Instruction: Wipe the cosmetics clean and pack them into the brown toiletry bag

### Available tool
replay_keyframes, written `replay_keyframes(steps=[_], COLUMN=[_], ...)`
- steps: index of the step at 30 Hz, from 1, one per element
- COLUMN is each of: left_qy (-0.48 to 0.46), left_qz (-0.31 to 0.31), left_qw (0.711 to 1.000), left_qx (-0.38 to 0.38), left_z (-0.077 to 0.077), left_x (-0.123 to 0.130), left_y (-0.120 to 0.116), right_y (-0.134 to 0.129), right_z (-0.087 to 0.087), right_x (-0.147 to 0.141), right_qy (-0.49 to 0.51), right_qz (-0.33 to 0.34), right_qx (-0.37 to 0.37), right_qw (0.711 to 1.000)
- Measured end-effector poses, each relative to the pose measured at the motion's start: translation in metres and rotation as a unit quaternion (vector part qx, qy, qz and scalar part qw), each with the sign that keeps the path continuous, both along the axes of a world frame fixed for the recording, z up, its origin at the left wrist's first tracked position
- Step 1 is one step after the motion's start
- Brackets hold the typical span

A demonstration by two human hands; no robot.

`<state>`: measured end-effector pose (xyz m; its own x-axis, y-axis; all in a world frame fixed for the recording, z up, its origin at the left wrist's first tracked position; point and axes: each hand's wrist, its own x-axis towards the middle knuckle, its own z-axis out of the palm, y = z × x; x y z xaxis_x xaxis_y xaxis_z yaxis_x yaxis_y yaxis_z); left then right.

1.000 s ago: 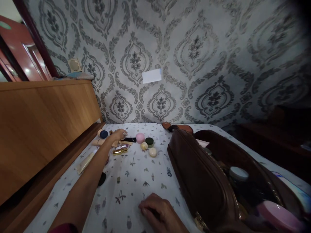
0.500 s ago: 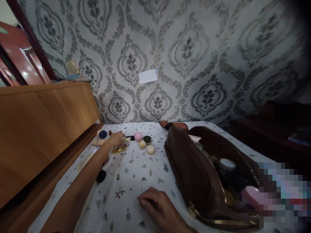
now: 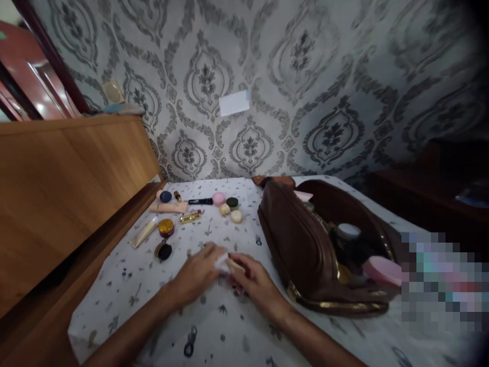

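Observation:
Above the printed sheet [image 3: 148,300], my left hand [image 3: 198,272] and my right hand [image 3: 257,283] meet in the middle. The left fingers are curled and blurred by motion, closed at a small whitish thing [image 3: 221,263]. In my right fingers is a slim beige thing [image 3: 236,265]; its kind is not clear. To the left lie a round amber-topped jar [image 3: 166,227], a black round-topped item [image 3: 164,251], a cream tube [image 3: 144,232], a gold lipstick tube [image 3: 190,217] and a peach tube [image 3: 168,207]. A brown leather bag [image 3: 294,250] gapes beside my right hand.
Farther back are a black-handled brush [image 3: 200,202], a pink round item [image 3: 219,199], a dark green jar [image 3: 232,203] and two small cream pots [image 3: 236,216]. Inside the bag sits a pink item [image 3: 382,270]. A wooden board [image 3: 76,168] borders the left; the patterned wall [image 3: 263,92] stands behind.
My left hand has drawn back from the cosmetics toward me and now meets my right hand. The right hand has risen slightly forward. The view has tilted down.

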<state>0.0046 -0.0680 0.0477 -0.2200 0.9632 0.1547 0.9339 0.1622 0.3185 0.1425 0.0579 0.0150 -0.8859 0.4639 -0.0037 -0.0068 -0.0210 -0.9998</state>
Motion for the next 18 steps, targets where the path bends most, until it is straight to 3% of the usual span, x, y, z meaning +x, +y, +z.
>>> replay_keyframes(steps=[4, 6, 9, 14, 18], left_qy=[-0.140, -0.145, -0.120, -0.058, -0.154], left_qz=[0.194, 0.224, 0.178, 0.099, 0.099], left_qw=[0.957, 0.941, 0.953, 0.985, 0.974], left_qx=[0.163, 0.208, 0.213, 0.130, 0.130], left_z=[0.002, 0.008, 0.008, -0.010, -0.016], left_x=[-0.028, -0.039, -0.041, -0.019, -0.016], left_y=[-0.016, -0.018, -0.014, 0.005, 0.017], right_y=[0.001, 0.002, 0.002, 0.004, 0.004], right_z=[-0.002, -0.003, -0.006, -0.011, -0.010], right_x=[-0.003, -0.003, -0.005, -0.003, -0.001], right_qy=[-0.026, -0.031, -0.023, 0.016, 0.028], right_qz=[0.013, 0.015, 0.015, -0.011, -0.017], right_qx=[0.003, -0.006, -0.039, -0.127, -0.183], right_qw=[1.000, 0.999, 0.999, 0.992, 0.983])
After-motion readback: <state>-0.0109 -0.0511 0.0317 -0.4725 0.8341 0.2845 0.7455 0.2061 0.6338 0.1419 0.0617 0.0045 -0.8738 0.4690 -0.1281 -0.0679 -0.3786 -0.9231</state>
